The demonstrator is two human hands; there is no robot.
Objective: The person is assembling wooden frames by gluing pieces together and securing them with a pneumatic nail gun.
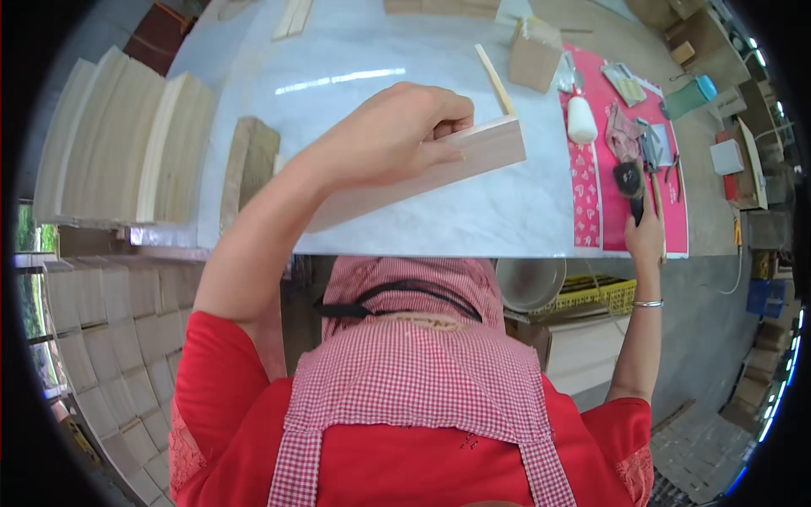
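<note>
My left hand (401,135) is closed over the top edge of a pale wooden board (494,145), which stands on edge on the table and slants up to the right. The board's lower left part is behind my forearm. A thin wooden strip (493,78) lies just beyond the board's right end. At the right, my right hand (645,235) grips a black tool (628,179) with a blocky head; its exact kind is unclear. The tool is over a pink cloth (612,215), beside pliers (674,169) and a crumpled pink rag (623,135).
Tall stacks of wooden boards (118,139) stand on the table's left, near a wood block (247,165). Another block (535,54) sits at the far right, near a white glue bottle (581,118). A yellow crate (596,293) is below the table's front edge.
</note>
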